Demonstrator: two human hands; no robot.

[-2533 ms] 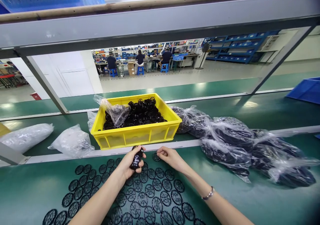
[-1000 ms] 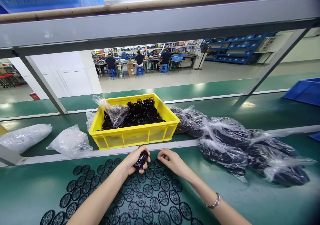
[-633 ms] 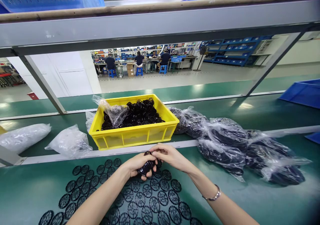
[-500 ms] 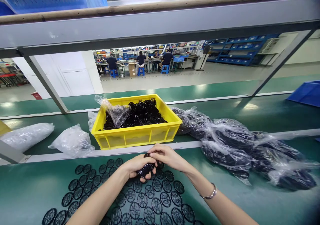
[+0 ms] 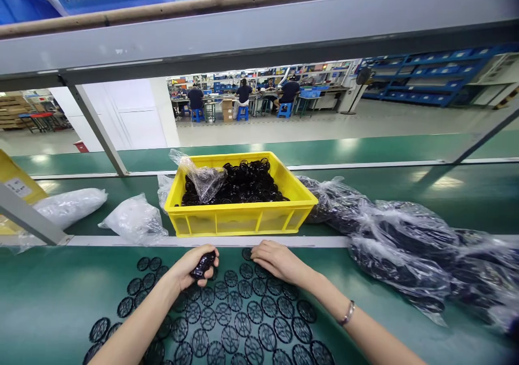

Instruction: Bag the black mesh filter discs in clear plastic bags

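In my left hand (image 5: 198, 266) is a handful of black plastic rings (image 5: 203, 265), with the fingers wrapped round them. To its right, my right hand (image 5: 279, 262) is low over the green work surface (image 5: 48, 294). Its fingers are together at the edge of a single black spoked ring (image 5: 246, 254); the fingertips are partly hidden. Many more thin round rings (image 5: 230, 339) lie flat in loose rows below and between both hands. A yellow bin (image 5: 239, 219) full of the same black parts (image 5: 253, 181) stands just beyond the hands, a crumpled clear bag (image 5: 206, 181) on top.
Clear bags of black parts (image 5: 397, 262) are heaped on the right. White plastic bags (image 5: 135, 219) lie left of the bin. A metal shelf beam (image 5: 259, 35) crosses overhead, with upright posts at the sides. People (image 5: 243, 92) sit at far benches.
My hands have parted. The left moved left with the handful of rings, and the right dropped to a ring on the surface. The view has shifted slightly.
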